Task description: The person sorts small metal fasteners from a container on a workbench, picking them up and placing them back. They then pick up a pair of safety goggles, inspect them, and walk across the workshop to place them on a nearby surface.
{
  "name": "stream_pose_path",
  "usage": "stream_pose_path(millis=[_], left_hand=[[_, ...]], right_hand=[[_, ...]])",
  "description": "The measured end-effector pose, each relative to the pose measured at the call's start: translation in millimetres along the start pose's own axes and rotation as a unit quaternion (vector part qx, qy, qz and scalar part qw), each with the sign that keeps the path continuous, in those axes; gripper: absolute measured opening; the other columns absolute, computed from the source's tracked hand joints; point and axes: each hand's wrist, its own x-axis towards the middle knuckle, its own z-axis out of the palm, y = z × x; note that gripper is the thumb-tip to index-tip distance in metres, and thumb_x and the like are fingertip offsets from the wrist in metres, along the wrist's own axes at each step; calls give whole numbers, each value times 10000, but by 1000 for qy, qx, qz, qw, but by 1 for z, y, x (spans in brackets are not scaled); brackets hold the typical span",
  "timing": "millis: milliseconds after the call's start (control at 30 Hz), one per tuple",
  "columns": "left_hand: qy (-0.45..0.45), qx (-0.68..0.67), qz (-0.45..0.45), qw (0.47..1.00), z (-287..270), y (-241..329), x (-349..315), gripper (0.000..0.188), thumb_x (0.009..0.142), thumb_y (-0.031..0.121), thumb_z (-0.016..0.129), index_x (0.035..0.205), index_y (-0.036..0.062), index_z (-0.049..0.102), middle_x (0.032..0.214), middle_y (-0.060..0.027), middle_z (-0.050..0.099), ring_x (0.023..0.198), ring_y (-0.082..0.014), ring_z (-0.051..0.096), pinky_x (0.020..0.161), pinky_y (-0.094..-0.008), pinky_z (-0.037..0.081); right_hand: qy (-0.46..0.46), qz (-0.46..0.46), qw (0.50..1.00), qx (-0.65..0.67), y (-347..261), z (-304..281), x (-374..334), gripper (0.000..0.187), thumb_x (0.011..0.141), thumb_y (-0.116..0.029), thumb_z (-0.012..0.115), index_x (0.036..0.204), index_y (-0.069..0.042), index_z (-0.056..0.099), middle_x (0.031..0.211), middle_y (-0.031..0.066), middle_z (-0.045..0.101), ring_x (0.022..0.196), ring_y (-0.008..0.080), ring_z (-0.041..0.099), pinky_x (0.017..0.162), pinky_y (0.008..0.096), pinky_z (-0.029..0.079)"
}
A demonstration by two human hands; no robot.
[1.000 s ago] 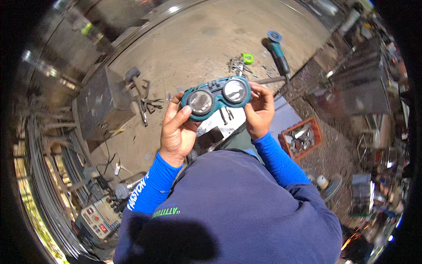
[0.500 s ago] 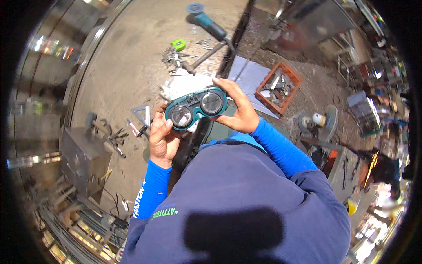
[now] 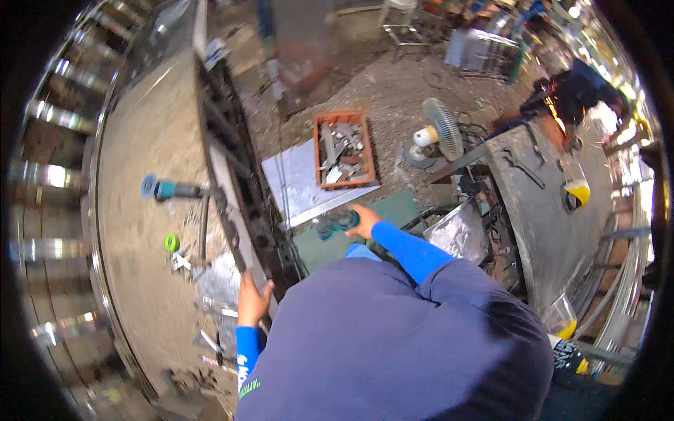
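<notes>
My right hand (image 3: 363, 222) is closed round one side of the dark green welding goggles (image 3: 337, 223), holding them low in front of my body. The goggles are blurred, but their two round lenses still show. My left hand (image 3: 253, 300) rests on the near metal edge of the workbench (image 3: 140, 281), its thumb apart from the fingers and nothing held. Farther along the bench lie a teal angle grinder (image 3: 175, 190), a hammer (image 3: 204, 228) and a bright green tape measure (image 3: 171, 243).
An orange crate (image 3: 317, 151) of metal scraps stands on a pale sheet (image 3: 284, 175) ahead. Right of it is a fan (image 3: 442, 130). A dark metal table (image 3: 554, 238) stands at the right, with a yellow-trimmed face shield (image 3: 577, 196); beyond it, a person (image 3: 579, 91) works amid sparks.
The goggles have gone from both hands to my right hand alone and moved down to the right of the bench. My left hand has let go and come to the bench edge. My view has turned right.
</notes>
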Motion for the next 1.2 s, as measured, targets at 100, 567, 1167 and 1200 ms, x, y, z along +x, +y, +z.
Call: stream_pose_path(millis=[100, 567, 1167, 1200], left_hand=[[-141, 16, 70, 987, 17, 19, 26, 718, 916, 358, 713, 1477, -7, 453, 1439, -282, 538, 1332, -452, 515, 1079, -487, 459], [-74, 41, 167, 982, 20, 184, 213, 277, 912, 199, 708, 980, -69, 691, 874, -291, 683, 643, -370, 635, 628, -445, 507], [-285, 195, 279, 896, -28, 181, 430, 695, 886, 347, 729, 1442, -9, 512, 1320, -284, 624, 1218, -448, 600, 1031, -483, 492], [-263, 180, 301, 899, -36, 179, 440, 710, 873, 326, 742, 1446, -15, 500, 1324, -292, 619, 1222, -450, 597, 1026, -489, 494]], right_hand=[[39, 208, 977, 6, 95, -50, -30, 922, 616, -350, 966, 1379, -36, 557, 1299, 237, 655, 1236, 402, 610, 1052, 444, 487], [188, 372, 907, 67, 170, -139, -33, 1160, 680, -629, 858, 1449, 103, 391, 1327, 317, 604, 1223, 439, 609, 1030, 452, 496], [473, 518, 706, 101, 100, -111, 8, 936, 698, -499, 904, 1411, -81, 465, 1332, 309, 532, 1154, 481, 593, 1000, 516, 492], [508, 506, 688, 112, 100, -114, 21, 934, 696, -490, 905, 1410, -79, 466, 1321, 308, 542, 1150, 477, 596, 997, 512, 493]])
